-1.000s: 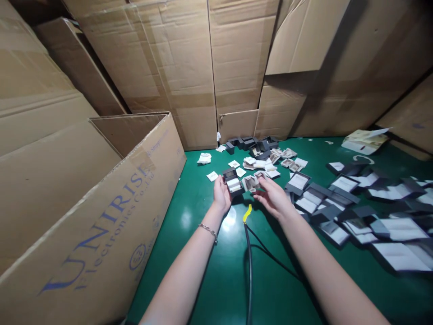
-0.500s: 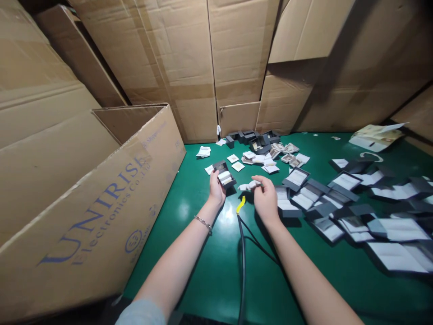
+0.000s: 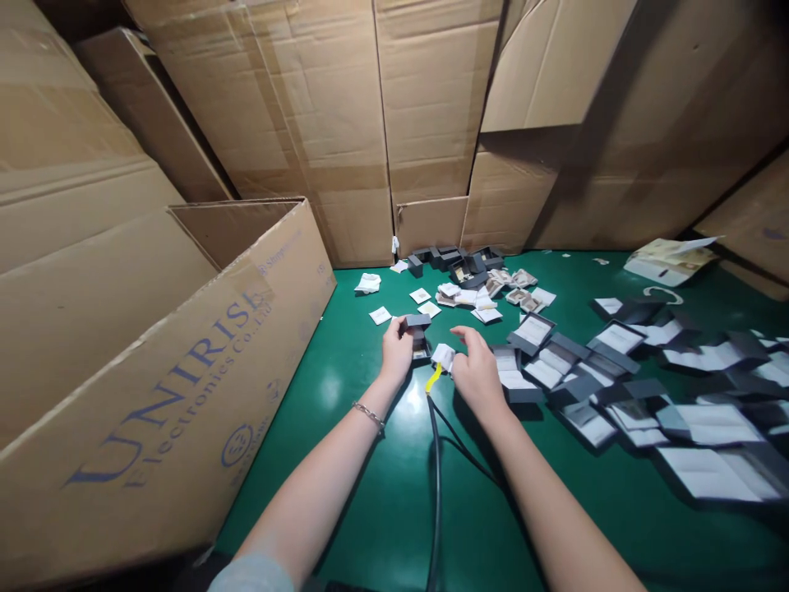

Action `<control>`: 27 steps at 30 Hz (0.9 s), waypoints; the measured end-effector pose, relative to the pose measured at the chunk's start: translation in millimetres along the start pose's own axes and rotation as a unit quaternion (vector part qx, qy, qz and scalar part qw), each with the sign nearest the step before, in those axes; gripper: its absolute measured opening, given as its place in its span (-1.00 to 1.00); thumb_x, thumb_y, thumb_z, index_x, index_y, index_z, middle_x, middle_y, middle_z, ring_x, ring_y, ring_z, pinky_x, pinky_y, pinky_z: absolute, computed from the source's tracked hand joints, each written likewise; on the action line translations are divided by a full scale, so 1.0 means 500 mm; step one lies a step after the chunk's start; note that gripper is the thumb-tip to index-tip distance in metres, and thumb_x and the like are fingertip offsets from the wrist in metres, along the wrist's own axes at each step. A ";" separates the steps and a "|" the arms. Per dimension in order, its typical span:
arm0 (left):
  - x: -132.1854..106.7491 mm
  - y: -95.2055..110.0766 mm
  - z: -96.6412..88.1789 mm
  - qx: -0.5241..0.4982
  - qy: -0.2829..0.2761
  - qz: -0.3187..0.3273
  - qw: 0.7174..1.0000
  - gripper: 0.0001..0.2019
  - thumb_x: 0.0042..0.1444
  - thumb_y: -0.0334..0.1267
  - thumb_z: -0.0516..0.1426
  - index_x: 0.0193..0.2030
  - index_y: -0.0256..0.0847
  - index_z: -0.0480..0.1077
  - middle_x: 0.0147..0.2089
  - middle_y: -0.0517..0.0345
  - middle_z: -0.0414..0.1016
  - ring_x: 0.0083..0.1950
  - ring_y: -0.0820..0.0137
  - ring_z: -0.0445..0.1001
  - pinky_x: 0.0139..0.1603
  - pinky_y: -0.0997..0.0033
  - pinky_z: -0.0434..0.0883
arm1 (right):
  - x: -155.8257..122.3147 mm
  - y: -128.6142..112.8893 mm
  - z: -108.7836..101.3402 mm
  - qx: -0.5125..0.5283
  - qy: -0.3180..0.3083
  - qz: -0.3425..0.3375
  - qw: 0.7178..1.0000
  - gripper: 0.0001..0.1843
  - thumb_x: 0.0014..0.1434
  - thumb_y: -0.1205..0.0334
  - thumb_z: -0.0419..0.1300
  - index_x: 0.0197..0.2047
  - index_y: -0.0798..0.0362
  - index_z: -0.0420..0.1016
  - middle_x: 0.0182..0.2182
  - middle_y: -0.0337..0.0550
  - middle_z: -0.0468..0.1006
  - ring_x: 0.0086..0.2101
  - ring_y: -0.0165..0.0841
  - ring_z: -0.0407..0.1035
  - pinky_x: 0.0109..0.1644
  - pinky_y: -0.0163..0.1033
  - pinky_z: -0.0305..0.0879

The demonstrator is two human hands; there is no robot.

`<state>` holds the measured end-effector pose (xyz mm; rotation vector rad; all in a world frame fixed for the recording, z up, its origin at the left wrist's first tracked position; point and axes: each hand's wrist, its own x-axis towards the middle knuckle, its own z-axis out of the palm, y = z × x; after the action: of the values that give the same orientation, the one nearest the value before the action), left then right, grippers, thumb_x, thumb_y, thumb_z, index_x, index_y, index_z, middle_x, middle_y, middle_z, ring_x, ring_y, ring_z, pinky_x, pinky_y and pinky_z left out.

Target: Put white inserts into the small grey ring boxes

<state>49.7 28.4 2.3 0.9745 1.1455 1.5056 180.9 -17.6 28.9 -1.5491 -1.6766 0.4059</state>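
My left hand is closed around a small black box, whose lid is partly raised and whose inside shows pale contents. To the right of it, a crumpled white insert lies beside the yellow tag on a black cable. My right hand is just right of that insert, its index finger stretched out and the fingers apart. Nothing shows between them. Small white square cards lie on the green table beyond the left hand.
Several open black boxes with white linings spread across the right side. At the back sit black boxes and a pile of white inserts. A large cardboard carton stands at left; cardboard sheets wall the back.
My right hand has let go of the white insert, which now lies by the yellow tag. The black box in my left hand has tilted and moved slightly lower, its lid less open.
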 end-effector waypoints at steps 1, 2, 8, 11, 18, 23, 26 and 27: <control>-0.001 0.001 0.000 -0.001 -0.002 -0.001 1.000 -0.82 -0.05 -0.35 0.10 -0.26 -0.23 0.41 -0.32 0.14 0.46 -0.41 0.47 0.40 -0.40 0.52 0.38 | -0.002 -0.004 0.001 -0.011 -0.013 -0.009 1.000 -0.51 -0.05 0.47 -0.12 -0.03 0.11 0.30 -0.06 0.04 0.41 -0.03 -0.21 0.27 0.08 -0.10 0.18; -0.002 0.003 0.000 -0.002 -0.002 0.001 1.000 -0.82 -0.06 -0.36 0.10 -0.26 -0.22 0.41 -0.31 0.14 0.47 -0.41 0.46 0.41 -0.38 0.50 0.38 | -0.004 -0.007 0.002 -0.024 -0.030 -0.017 0.999 -0.51 -0.03 0.43 -0.10 0.01 0.10 0.28 -0.04 0.04 0.40 -0.02 -0.19 0.26 0.08 -0.08 0.18; 0.000 0.005 -0.004 0.039 0.054 0.024 0.997 -0.71 -0.12 -0.45 0.10 -0.20 -0.17 0.41 -0.22 0.13 0.46 -0.24 0.39 0.42 -0.16 0.42 0.37 | -0.015 0.000 0.006 -0.096 -0.142 -0.024 0.985 -0.32 -0.02 0.26 0.07 0.22 0.04 0.10 -0.01 0.00 0.40 -0.05 -0.12 0.29 0.00 -0.06 0.21; 0.002 0.005 -0.006 0.041 0.092 0.031 0.994 -0.69 -0.12 -0.44 0.13 -0.17 -0.15 0.40 -0.18 0.13 0.44 -0.15 0.37 0.39 -0.02 0.39 0.30 | -0.013 0.010 0.008 -0.111 -0.145 -0.024 0.983 -0.38 0.03 0.27 0.05 0.21 0.03 0.12 -0.06 0.00 0.43 -0.10 -0.15 0.32 -0.03 -0.08 0.22; -0.003 0.006 -0.005 0.026 0.074 0.050 0.996 -0.70 0.00 -0.33 0.12 -0.07 -0.15 0.32 -0.03 0.08 0.36 0.02 0.35 0.34 0.09 0.39 0.23 | -0.006 0.014 0.013 -0.069 -0.110 -0.019 0.991 -0.39 0.03 0.28 0.06 0.19 0.05 0.14 -0.09 -0.01 0.42 -0.10 -0.19 0.32 -0.01 -0.09 0.24; -0.019 0.017 -0.012 0.067 0.105 0.120 0.985 -0.70 0.04 -0.31 0.09 -0.03 -0.14 0.31 0.10 0.05 0.28 0.20 0.31 0.19 0.23 0.37 0.07 | -0.011 -0.007 0.009 0.005 0.013 -0.043 0.999 -0.43 0.07 0.23 0.07 0.17 0.04 0.15 -0.04 0.01 0.39 -0.05 -0.18 0.28 0.06 -0.05 0.19; -0.044 0.033 -0.014 0.119 0.108 0.187 0.969 -0.71 0.07 -0.31 0.06 -0.04 -0.12 0.32 0.15 0.04 0.25 0.24 0.29 0.13 0.25 0.32 0.03 | -0.017 -0.018 0.006 0.018 0.073 -0.052 0.996 -0.44 0.09 0.18 0.07 0.18 0.02 0.14 -0.02 0.03 0.38 -0.01 -0.18 0.26 0.07 -0.04 0.19; -0.055 0.038 -0.014 0.131 0.106 0.205 0.964 -0.73 0.08 -0.30 0.05 -0.05 -0.13 0.33 0.14 0.03 0.26 0.23 0.28 0.14 0.25 0.30 0.04 | -0.019 -0.019 0.006 0.021 0.084 -0.055 0.995 -0.43 0.09 0.17 0.08 0.18 0.01 0.12 -0.01 0.03 0.38 -0.01 -0.19 0.26 0.07 -0.04 0.19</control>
<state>44.5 -1.4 18.2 1.3160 1.3807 1.8538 171.5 -27.5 30.6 -1.4131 -1.6032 0.2435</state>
